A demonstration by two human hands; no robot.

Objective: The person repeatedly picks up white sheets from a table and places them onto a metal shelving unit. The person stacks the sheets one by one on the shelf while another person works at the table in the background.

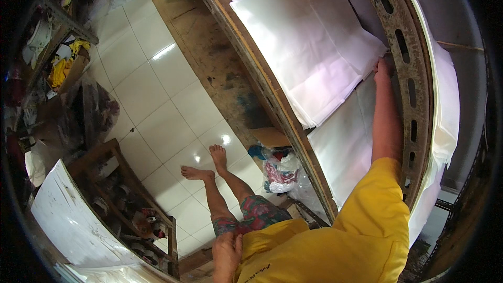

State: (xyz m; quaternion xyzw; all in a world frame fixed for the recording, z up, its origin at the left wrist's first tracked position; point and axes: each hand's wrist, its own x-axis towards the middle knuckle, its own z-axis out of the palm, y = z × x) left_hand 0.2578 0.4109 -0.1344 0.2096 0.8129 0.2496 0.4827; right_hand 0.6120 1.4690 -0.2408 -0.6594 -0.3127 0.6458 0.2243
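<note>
Reaching along a long shelf, my right hand (383,68) is at the corner of a stack of large white sheets (314,47). Its fingers are closed on the sheets' edge, and the fingertips are partly hidden. More pale sheets (343,141) lie flat on the same shelf, below and nearer than that stack. My left hand (227,251) is down at my waist, next to the hem of my yellow shirt (325,249). Its fingers are curled in, and I cannot see what is inside them.
A slotted metal upright (406,63) runs right beside my right arm, and the shelf's edge rail (262,78) is on the left. Plastic bags (283,170) lie under the shelf. Across the tiled floor (157,89) stand a wooden rack (123,194) and a white panel (78,220).
</note>
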